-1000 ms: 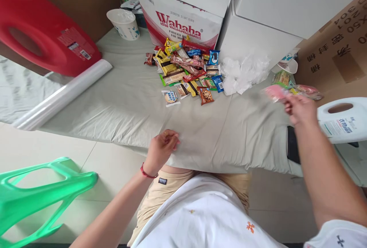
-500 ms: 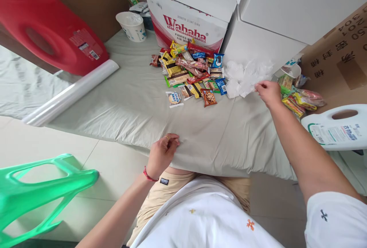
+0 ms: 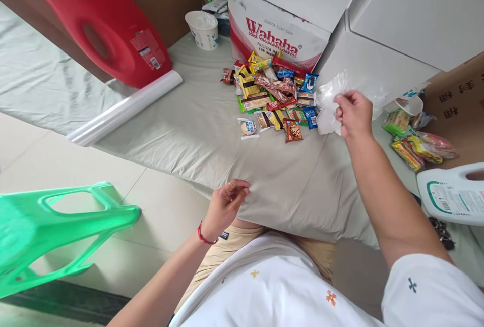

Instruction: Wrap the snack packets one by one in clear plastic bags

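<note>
Clear plastic bags [image 3: 328, 96] lie crumpled in a pile right of the snacks. My right hand [image 3: 354, 114] pinches part of this thin plastic, lifted slightly in front of the white boxes. To the left is a heap of wrapped snacks [image 3: 278, 84], with bars and small packets in yellow, red, blue and brown. A cookie packet [image 3: 293, 130] and a white biscuit packet [image 3: 248, 128] lie at its near edge. My left hand [image 3: 229, 200] hovers by the sheet's front edge, loosely curled with thumb and fingertips slightly apart, holding nothing.
A red jug [image 3: 109, 34] and a plastic film roll [image 3: 124, 109] are at left. Behind the snacks stand a Wahaha carton [image 3: 276, 29], white boxes [image 3: 401, 9] and a paper cup [image 3: 202, 30]. Bagged snacks [image 3: 423, 145] and a white detergent jug [image 3: 454, 193] sit right; a green stool [image 3: 75, 231] stands lower left.
My right hand has drawn up and slightly left, lifting the thin plastic from the pile. My left hand stays near the edge, fingertips a little more apart. The view has shifted left.
</note>
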The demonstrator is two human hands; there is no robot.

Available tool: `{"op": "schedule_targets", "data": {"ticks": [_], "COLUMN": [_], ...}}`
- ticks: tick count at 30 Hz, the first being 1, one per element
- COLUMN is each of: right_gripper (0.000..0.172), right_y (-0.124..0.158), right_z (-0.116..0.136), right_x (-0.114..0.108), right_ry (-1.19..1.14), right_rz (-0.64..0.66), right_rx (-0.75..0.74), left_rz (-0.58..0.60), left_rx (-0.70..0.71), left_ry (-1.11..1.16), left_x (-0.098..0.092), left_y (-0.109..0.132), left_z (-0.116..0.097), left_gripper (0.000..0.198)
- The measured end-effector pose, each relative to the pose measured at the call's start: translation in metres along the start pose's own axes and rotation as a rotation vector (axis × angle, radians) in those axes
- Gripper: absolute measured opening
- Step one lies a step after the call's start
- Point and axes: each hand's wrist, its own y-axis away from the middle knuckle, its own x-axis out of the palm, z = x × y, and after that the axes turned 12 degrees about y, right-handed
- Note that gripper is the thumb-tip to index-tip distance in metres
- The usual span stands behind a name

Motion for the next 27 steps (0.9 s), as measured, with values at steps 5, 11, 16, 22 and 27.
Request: {"op": "schedule_targets", "data": {"ticks": [5,11,16,22,27], "right_gripper": [0.041,0.039,0.038,0.043,0.041], "right_y": [0.132,0.212,0.224,0.22,0.223], "right_z": [0.051,0.069,0.071,0.064,0.044], "right_x": [0.001,0.023,0.02,0.009,0.005], "right_ry": [-0.734,-0.745,-0.766,-0.948,-0.975], "right_rz": [0.356,0.361,0.381,0.474,0.475], "right_rx": [0.431,0.552,0.547,0.647,0.698], "left_rz": [0.104,-0.136,-0.052,0.012,0.015], "left_rx": [-0.039,0.204,0.318,0.027,-0.089], "left_ry": [0.189,0.018,-0.071,0.336,0.57], "left_x": [0.037,0.079,0.086,0.075,0.064], "left_y": [-0.016,-0.027,-0.025,-0.032,-0.032], "left_z": [-0.014,-0.021,-0.016,-0.012,-0.018], "left_gripper": [0.038,0.061,0.029,0.032,0.029]}}
